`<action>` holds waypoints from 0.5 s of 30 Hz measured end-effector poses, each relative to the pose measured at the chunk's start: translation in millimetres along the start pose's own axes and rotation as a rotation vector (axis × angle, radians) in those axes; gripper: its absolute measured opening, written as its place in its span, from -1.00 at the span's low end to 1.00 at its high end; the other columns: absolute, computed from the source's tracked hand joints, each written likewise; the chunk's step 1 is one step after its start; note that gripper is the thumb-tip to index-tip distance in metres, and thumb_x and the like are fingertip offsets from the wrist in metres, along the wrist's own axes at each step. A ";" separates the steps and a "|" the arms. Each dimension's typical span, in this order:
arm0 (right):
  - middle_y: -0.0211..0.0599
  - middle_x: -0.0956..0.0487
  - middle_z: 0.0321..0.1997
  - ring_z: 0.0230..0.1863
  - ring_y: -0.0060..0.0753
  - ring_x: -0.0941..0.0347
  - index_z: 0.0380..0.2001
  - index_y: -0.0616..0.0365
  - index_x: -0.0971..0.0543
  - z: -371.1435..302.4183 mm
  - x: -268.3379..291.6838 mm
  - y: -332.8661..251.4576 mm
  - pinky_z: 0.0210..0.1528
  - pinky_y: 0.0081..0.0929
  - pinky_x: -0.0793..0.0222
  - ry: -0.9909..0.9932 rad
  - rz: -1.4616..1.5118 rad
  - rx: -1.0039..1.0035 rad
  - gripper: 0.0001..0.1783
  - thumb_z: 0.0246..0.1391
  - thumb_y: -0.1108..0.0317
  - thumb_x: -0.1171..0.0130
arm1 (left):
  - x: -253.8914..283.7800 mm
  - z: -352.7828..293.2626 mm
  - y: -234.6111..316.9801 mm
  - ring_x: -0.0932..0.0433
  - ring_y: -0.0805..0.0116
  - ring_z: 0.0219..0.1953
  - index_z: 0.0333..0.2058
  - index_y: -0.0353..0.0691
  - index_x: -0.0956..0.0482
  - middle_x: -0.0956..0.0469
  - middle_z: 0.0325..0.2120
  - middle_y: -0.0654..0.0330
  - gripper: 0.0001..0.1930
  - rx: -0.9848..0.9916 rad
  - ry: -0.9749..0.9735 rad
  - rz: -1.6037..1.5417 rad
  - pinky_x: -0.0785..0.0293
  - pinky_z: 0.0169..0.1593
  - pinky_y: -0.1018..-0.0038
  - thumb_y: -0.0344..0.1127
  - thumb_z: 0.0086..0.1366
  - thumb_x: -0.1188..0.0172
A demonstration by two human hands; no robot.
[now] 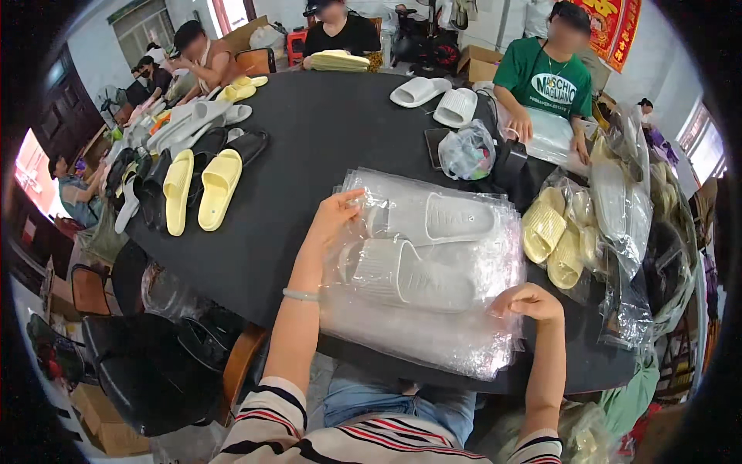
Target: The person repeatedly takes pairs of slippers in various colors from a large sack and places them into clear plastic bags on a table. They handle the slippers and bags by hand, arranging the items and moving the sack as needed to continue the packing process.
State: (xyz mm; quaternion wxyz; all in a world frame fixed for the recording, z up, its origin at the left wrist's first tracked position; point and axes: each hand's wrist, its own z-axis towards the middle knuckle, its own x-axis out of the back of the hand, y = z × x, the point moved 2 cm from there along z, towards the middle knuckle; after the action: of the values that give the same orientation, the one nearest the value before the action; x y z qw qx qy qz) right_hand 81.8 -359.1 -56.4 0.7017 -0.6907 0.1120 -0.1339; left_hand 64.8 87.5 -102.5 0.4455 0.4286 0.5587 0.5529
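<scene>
A pair of pale grey slide sandals lies inside a clear plastic bag in front of me: the upper slide [433, 219] and the lower slide [379, 272] sit side by side, toes to the left. Under them is a thick stack of flat clear bags [410, 334]. At the upper left corner of the bag, my left hand [338, 215] pinches the plastic edge. My right hand [532, 301] is curled at the right edge of the bag, its fingers closed on the film.
Yellow slides [220, 189] and rows of grey and black ones line the table's left. Bagged yellow slides [545, 224] lie right. White slides [456, 107] and a small plastic bag of items [468, 151] are beyond. Co-workers sit around; one in green [545, 77] handles clear bags.
</scene>
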 end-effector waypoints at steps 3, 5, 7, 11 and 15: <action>0.05 -0.62 -0.23 -0.06 0.00 -0.54 -0.37 0.37 -0.63 2.6 2.0 -3.7 0.03 -0.17 -0.40 -0.041 0.005 0.083 -0.72 0.18 0.30 -0.12 | -1.4 0.8 1.2 -0.42 0.54 -0.39 0.10 -0.27 -0.46 -0.48 -0.39 0.31 -0.57 0.017 -0.025 -0.028 -0.42 -0.19 0.59 -0.56 0.24 -0.12; 0.07 -0.62 -0.22 -0.05 0.04 -0.53 -0.39 0.36 -0.63 1.0 2.8 -0.6 0.04 -0.13 -0.39 -0.048 0.078 0.102 -0.71 0.16 0.29 -0.14 | 0.2 -1.4 2.7 -0.41 0.55 -0.40 0.12 -0.25 -0.45 -0.47 -0.41 0.33 -0.56 0.000 -0.035 0.014 -0.41 -0.23 0.60 -0.56 0.22 -0.12; 0.06 -0.63 -0.24 -0.06 0.06 -0.54 -0.40 0.37 -0.64 -0.1 2.8 0.8 0.03 -0.11 -0.39 -0.045 0.102 0.113 -0.71 0.15 0.29 -0.15 | 1.3 -5.8 4.8 -0.39 0.56 -0.41 0.12 -0.24 -0.45 -0.44 -0.44 0.35 -0.54 -0.010 -0.065 0.039 -0.39 -0.26 0.61 -0.57 0.21 -0.13; 0.03 -0.64 -0.27 -0.08 0.09 -0.54 -0.41 0.37 -0.64 6.5 -6.8 -8.0 0.01 -0.08 -0.40 -0.211 0.131 0.209 -0.73 0.15 0.32 -0.14 | 1.7 -10.3 13.2 -0.35 0.60 -0.43 0.13 -0.23 -0.45 -0.40 -0.50 0.39 -0.52 -0.010 -0.134 0.006 -0.33 -0.33 0.63 -0.58 0.19 -0.15; 0.00 -0.64 -0.29 -0.09 0.12 -0.54 -0.40 0.38 -0.64 11.6 -13.8 -9.8 0.02 0.00 -0.39 -0.285 0.149 0.204 -0.77 0.17 0.39 -0.11 | -0.2 -10.4 11.5 -0.33 0.61 -0.47 0.14 -0.24 -0.44 -0.37 -0.52 0.39 -0.50 -0.008 -0.141 -0.017 -0.32 -0.36 0.65 -0.56 0.17 -0.17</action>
State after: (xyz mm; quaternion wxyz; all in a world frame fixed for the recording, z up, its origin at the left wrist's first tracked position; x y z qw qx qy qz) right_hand 72.5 -343.5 -46.7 0.7848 -0.6178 0.0483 0.0070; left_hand 54.6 85.1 -91.1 0.4903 0.4599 0.5273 0.5197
